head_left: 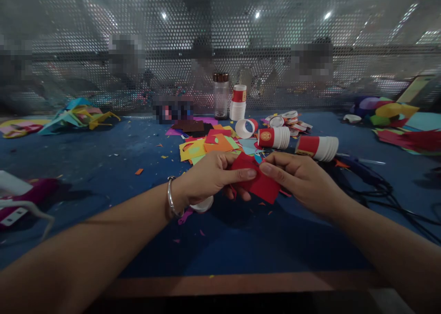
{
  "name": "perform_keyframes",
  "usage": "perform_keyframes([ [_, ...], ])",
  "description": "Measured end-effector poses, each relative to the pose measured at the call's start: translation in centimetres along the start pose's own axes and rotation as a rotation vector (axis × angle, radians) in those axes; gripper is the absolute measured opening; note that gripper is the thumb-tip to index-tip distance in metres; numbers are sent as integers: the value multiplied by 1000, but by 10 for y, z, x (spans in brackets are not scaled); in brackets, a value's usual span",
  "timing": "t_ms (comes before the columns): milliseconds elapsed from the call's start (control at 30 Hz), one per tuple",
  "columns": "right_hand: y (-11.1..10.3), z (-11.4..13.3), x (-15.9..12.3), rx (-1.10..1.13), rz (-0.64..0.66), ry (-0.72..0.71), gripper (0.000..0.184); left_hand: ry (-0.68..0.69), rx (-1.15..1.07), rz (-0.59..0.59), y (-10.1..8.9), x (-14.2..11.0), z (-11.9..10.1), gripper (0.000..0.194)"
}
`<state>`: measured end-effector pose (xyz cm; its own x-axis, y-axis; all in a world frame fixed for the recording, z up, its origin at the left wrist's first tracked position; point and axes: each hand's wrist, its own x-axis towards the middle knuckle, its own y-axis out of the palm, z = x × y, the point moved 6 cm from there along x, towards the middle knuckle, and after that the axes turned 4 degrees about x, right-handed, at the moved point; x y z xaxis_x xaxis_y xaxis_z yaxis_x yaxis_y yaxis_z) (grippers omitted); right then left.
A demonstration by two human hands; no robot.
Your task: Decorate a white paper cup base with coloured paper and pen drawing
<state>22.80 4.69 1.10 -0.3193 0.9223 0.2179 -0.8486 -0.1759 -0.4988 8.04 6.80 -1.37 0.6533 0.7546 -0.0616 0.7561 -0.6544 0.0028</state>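
Observation:
A piece of red paper [263,185] is held up over the near part of the blue table. My left hand [223,172] grips its left side, thumb on top and fingers underneath. At the upper right edge my right hand [296,174] is closed, thumb and forefinger pinching the paper. A small blue scrap [258,158] shows between the hands at the paper's top edge. Just beyond lies a pile of coloured paper pieces, with an orange sheet [218,142] and a yellow sheet [193,149] on it. A white round piece [202,204] lies partly behind my left wrist.
Stacked paper cups [275,137] lie on their sides beyond my right hand, near another cup stack [319,148]. A glass bottle [221,97] and an upright cup stack [238,103] stand before the perforated screen. Black cables [386,192] run right; a purple power strip [29,201] lies left.

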Motion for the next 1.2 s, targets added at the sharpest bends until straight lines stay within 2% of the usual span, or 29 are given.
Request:
perform_keyframes([
  [100, 0, 0, 0, -11, -7, 5, 43, -4, 5, -2, 1, 0, 0, 22],
  [367, 1, 3, -1, 27, -7, 0, 43, 1, 12, 5, 2, 0, -1, 28],
  [600, 1, 1, 0, -27, -12, 0, 42, -32, 20, 0, 3, 0, 0, 28],
  [733, 2, 2, 0, 28, -11, -4, 40, -46, 17, 6, 4, 1, 1, 30],
  [867, 1, 0, 0, 122, -23, 8, 41, -56, 30, 2, 2, 2, 2, 22],
  [1033, -1, -4, 2, 258, -94, 62, 45, -59, 40, -61, -3, 3, 2, 12],
  [1200, -3, -7, 2, 192, -109, 85, 39, -23, -37, -105, -8, 3, 1, 11],
])
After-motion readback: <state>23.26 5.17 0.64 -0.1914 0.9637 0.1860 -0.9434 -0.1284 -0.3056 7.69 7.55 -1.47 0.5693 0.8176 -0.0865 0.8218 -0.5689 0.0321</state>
